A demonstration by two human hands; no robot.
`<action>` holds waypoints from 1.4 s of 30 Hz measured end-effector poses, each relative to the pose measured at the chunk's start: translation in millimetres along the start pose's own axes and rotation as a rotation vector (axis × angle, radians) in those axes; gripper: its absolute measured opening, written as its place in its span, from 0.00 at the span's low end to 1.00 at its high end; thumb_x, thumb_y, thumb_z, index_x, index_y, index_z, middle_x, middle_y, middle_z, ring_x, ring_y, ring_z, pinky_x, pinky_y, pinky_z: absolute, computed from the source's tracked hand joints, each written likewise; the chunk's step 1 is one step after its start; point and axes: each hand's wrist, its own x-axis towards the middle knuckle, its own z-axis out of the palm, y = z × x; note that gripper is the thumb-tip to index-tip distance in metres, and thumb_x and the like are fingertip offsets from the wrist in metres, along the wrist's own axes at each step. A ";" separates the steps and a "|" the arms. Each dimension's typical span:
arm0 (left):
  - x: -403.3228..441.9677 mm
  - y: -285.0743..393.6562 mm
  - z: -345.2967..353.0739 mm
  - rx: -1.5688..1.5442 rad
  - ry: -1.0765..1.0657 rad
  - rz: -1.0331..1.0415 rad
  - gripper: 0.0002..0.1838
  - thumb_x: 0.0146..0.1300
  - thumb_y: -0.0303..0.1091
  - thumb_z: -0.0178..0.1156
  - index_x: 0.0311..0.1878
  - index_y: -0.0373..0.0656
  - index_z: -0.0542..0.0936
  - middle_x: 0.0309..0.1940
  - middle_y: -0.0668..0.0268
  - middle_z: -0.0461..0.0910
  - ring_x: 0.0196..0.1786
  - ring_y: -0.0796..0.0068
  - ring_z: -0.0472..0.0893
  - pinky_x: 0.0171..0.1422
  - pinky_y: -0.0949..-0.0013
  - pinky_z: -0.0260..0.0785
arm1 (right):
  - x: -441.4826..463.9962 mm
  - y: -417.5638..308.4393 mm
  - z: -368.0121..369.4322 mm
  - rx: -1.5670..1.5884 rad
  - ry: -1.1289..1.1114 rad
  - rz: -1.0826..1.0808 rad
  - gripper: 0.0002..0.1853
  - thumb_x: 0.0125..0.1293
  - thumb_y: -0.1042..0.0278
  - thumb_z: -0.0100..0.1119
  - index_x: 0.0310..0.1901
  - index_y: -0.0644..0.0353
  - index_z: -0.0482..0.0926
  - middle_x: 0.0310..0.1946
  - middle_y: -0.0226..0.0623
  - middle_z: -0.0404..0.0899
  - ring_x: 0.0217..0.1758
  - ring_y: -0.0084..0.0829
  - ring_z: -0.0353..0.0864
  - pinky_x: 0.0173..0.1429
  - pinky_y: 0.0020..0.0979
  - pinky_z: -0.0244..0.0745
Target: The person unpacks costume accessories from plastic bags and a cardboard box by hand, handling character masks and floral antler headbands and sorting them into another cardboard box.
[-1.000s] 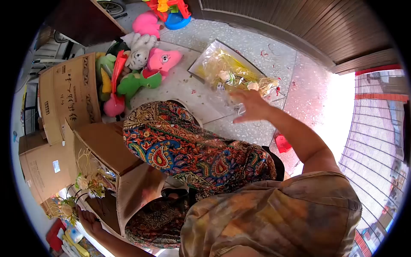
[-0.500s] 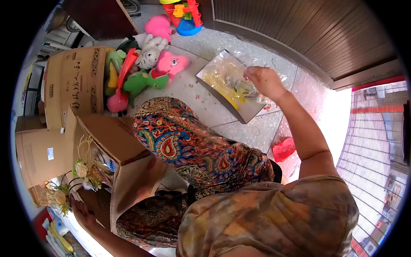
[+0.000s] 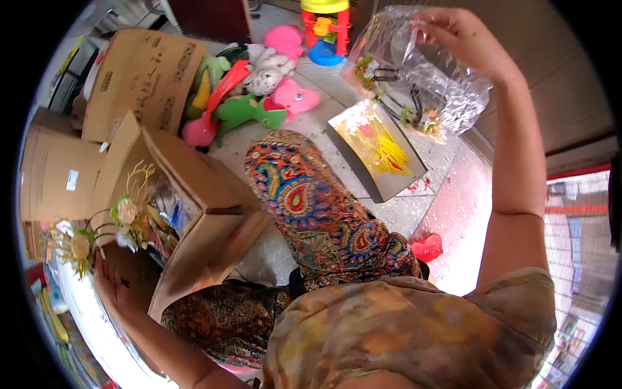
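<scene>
At the lower left, my left hand (image 3: 111,282) is closed on a dark headband with cream flowers (image 3: 81,246) and green leaves, beside an open cardboard box (image 3: 214,188). My right hand (image 3: 457,39), raised at the upper right, pinches the top of a clear plastic bag (image 3: 402,48). Dark bands and small flowers with leaves show through the plastic. Below the bag, a shallow grey-edged box (image 3: 363,178) on the floor holds thin yellow sticks (image 3: 389,152).
Plush toys, among them a green one (image 3: 249,113) and a pink star (image 3: 295,97), lie beside a large carton (image 3: 139,84). A red and blue plastic toy (image 3: 325,39) stands behind. A red object (image 3: 427,248) lies on the floor near my knee.
My right hand has lifted the clear bag up from the shallow box, uncovering the yellow sticks. The left hand still holds the flowered headband. The camera view has shifted.
</scene>
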 end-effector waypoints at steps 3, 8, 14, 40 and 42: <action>-0.7 -4.3 -4.8 -0.049 0.069 -0.027 0.14 0.57 0.35 0.54 0.46 0.42 0.73 0.12 0.81 0.55 0.12 0.90 0.49 0.12 0.82 0.39 | 24.8 -92.1 -4.2 -0.080 -0.024 0.003 0.12 0.54 0.77 0.49 0.41 0.64 0.76 0.29 0.36 0.78 0.31 0.23 0.74 0.39 0.27 0.70; -8.2 -2.5 -4.3 -0.079 0.210 0.130 0.13 0.57 0.31 0.53 0.45 0.39 0.73 0.15 0.81 0.57 0.13 0.90 0.51 0.15 0.83 0.41 | 73.3 -188.9 20.5 -0.178 0.089 -0.377 0.10 0.57 0.76 0.48 0.39 0.62 0.77 0.27 0.31 0.77 0.29 0.19 0.72 0.35 0.23 0.69; -22.4 8.0 -20.2 -0.192 0.267 0.289 0.07 0.53 0.27 0.57 0.36 0.38 0.74 0.13 0.79 0.61 0.11 0.91 0.54 0.14 0.82 0.40 | 135.9 -275.5 20.8 -0.055 0.062 -0.372 0.09 0.61 0.68 0.48 0.34 0.62 0.77 0.21 0.25 0.71 0.25 0.16 0.67 0.29 0.19 0.63; -52.0 16.1 -58.4 -0.326 0.732 0.603 0.04 0.55 0.26 0.54 0.35 0.42 0.72 0.13 0.78 0.61 0.11 0.91 0.51 0.14 0.81 0.40 | 156.7 -406.2 244.4 -0.026 -0.335 -1.289 0.11 0.60 0.62 0.45 0.36 0.57 0.76 0.24 0.38 0.76 0.28 0.36 0.76 0.35 0.34 0.70; -53.0 15.2 -60.0 -0.322 0.737 0.573 0.04 0.55 0.25 0.54 0.35 0.42 0.72 0.13 0.78 0.61 0.11 0.91 0.52 0.14 0.81 0.40 | 124.1 -395.5 248.2 -0.147 -0.299 -1.368 0.11 0.60 0.62 0.44 0.33 0.56 0.76 0.24 0.39 0.76 0.28 0.39 0.76 0.34 0.37 0.70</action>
